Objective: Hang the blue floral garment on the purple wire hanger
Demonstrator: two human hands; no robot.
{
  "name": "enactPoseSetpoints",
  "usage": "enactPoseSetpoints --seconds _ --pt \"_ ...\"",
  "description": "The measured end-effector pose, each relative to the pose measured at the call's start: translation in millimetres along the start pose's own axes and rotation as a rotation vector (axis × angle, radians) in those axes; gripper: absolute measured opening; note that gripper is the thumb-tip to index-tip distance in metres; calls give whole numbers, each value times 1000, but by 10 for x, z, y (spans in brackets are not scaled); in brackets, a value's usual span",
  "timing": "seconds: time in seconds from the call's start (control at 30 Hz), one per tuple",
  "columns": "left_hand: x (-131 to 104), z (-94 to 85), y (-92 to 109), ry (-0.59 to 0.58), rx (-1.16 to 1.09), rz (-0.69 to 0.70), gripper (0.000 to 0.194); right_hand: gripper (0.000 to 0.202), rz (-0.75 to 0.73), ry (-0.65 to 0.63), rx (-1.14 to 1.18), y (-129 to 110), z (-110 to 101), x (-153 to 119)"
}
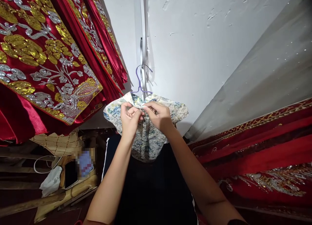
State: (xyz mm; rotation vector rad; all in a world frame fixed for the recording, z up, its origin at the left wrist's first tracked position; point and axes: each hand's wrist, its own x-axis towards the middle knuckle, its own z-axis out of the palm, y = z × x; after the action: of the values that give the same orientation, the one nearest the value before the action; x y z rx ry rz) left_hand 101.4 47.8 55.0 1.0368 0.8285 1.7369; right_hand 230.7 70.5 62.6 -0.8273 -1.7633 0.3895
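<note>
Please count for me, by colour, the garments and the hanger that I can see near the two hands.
Pale blue-and-cream brocade garment, pinched at the collar by the left hand and right hand: 1
Purple wire hanger carrying it: 1
Red embroidered garments, one group upper left, one at right: 2 groups; single pieces cannot be separated
Black garment below: 1
Total: 5

garment [148,137]: glossy brocade cloth; hanger [140,80]: thin wire; wall [195,40]: matt, rough paint
</note>
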Motion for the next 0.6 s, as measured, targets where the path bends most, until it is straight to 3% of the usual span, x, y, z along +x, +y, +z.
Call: enactPoseSetpoints --seconds 0.27,0.37,0.53,0.6 --pt "14 -20 -39 -34 -1 -166 38 16 -13 58 75 -67 40 3" --pt "-25 -64 -156 -69 48 -179 39 15 11 110 134 -153 -19 19" --pt "-329 -235 -565 -154 137 -371 42 13 22 365 223 -266 -354 96" --pt "-451 -291 -646 -167 150 -344 37 12 19 452 199 -234 -581 78"
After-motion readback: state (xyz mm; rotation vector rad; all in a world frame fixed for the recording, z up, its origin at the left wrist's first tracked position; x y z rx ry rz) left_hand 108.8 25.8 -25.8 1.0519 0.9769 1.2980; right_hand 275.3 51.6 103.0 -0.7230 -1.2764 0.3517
